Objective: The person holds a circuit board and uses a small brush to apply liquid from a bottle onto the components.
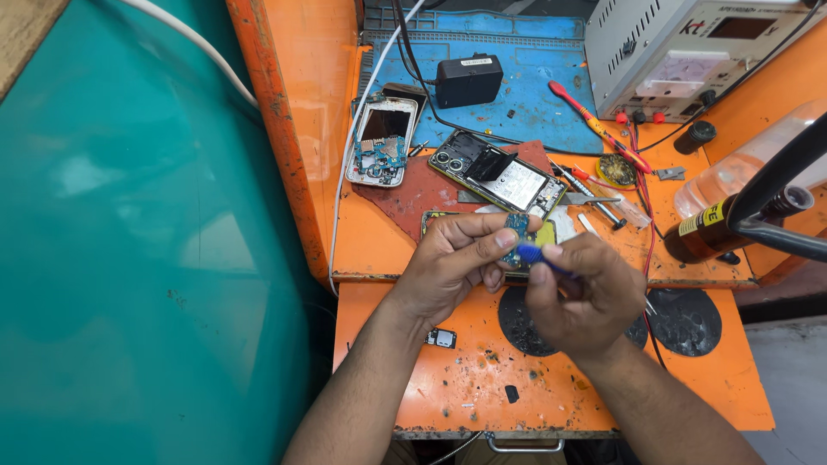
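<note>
While a small blue circuit board (517, 227) is pinched in the left hand (452, 263) fingers at frame centre, a blue-handled tool (538, 255) is gripped by the right hand (581, 297) above the orange desk (689, 392); an opened phone (498, 175) lies just beyond.

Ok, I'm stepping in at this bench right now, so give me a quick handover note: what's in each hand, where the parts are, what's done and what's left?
Left hand: pinching a small blue circuit board.
Right hand: holding a blue-handled tool, tip at the board.
Both are over a phone lying on the orange bench.
Done: board is out and in hand. A second opened phone and a third lie behind.
Left: nothing is closed up yet.
</note>
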